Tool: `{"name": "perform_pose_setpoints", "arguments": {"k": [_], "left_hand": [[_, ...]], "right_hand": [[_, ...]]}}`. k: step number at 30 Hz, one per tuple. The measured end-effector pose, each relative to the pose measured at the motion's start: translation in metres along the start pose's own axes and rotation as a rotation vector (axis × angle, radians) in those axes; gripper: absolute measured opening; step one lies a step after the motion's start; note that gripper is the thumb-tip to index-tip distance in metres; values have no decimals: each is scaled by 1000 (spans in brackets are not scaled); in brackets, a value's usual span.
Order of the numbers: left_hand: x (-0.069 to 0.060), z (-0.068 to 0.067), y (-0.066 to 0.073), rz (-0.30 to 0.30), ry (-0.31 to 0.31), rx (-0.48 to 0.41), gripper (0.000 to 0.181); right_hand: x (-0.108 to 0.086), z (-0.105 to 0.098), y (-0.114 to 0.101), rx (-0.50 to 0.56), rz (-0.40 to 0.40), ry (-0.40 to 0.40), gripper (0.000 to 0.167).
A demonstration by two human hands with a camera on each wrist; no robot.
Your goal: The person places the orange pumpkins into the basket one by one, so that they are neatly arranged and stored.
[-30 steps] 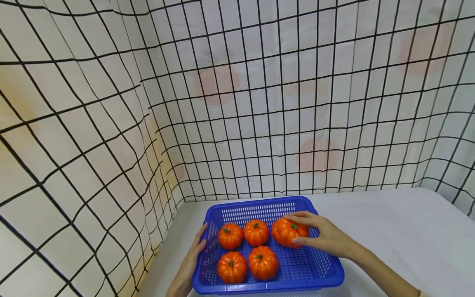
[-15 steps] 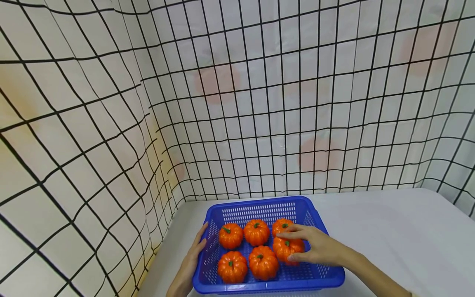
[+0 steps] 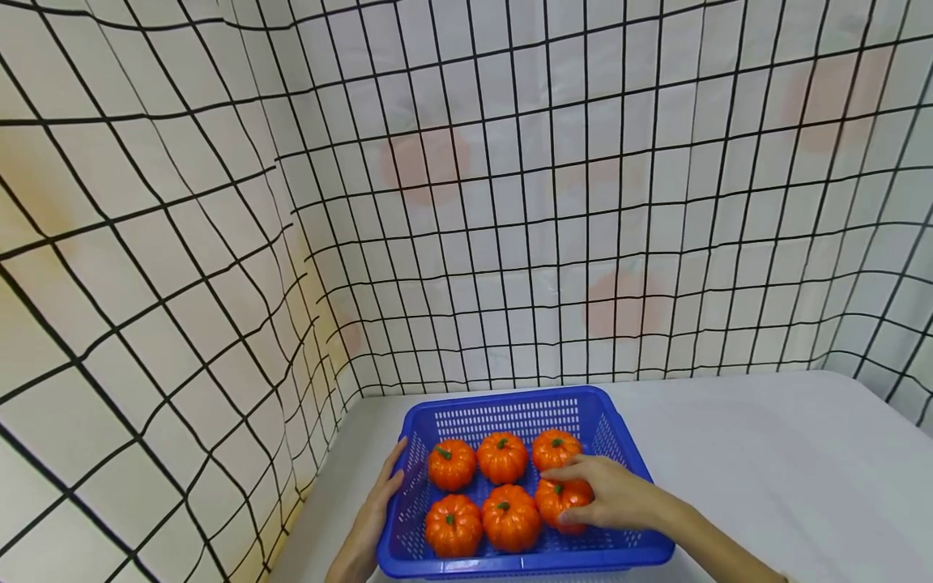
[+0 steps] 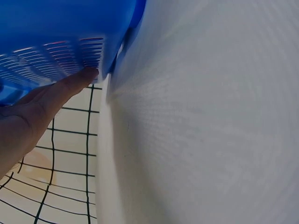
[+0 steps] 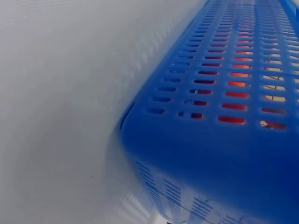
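In the head view, my right hand (image 3: 615,495) grips a small orange pumpkin (image 3: 551,504) with a green stem, thumb on the near side and fingers over the far side. This pumpkin sits low at the front right of a blue plastic basket (image 3: 525,561). Beside it is the front middle pumpkin (image 3: 512,522); the back right pumpkin (image 3: 556,447) lies just behind. Flat against the basket's left side rests my left hand (image 3: 373,514). The left wrist view shows a straight finger (image 4: 70,86) touching the slotted wall. The right wrist view shows only the basket's outside (image 5: 196,144), no hand.
Three more pumpkins fill the left and back middle: front left (image 3: 453,530), back left (image 3: 450,465) and back middle (image 3: 503,457). The basket stands on a white table (image 3: 765,453). A black-gridded white curtain (image 3: 510,243) rises behind and at the left.
My right hand left one pumpkin at the back right, then brought another toward the front and lower, into the front row. The front middle pumpkin shifted slightly left. My left hand stayed put.
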State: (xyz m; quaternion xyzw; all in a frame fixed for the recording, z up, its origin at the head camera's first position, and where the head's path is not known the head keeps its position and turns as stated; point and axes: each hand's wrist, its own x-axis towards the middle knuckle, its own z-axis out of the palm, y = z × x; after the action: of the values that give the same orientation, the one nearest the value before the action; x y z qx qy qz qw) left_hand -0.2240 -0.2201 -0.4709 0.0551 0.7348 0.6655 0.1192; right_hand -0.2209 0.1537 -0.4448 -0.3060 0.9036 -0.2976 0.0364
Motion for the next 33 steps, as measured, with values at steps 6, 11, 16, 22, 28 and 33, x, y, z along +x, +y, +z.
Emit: {"name": "perform_pose_setpoints", "arguments": {"k": [6, 11, 16, 22, 28, 33], "left_hand": [[-1, -3, 0, -10, -11, -8, 63], [-2, -5, 0, -6, -13, -18, 63], [0, -3, 0, 5, -24, -11, 63], [1, -3, 0, 9, -19, -16, 63], [0, -4, -1, 8, -59, -37, 64], [0, -3, 0, 25, -79, -53, 64]], "right_hand": [[4, 4, -3, -25, 14, -78, 56], [7, 2, -4, 18, 25, -111, 59], [4, 0, -4, 33, 44, -100, 61], [3, 1, -1, 10, 34, -65, 60], [1, 4, 1, -8, 41, -51, 60], [0, 3, 1, -13, 36, -41, 58]]}}
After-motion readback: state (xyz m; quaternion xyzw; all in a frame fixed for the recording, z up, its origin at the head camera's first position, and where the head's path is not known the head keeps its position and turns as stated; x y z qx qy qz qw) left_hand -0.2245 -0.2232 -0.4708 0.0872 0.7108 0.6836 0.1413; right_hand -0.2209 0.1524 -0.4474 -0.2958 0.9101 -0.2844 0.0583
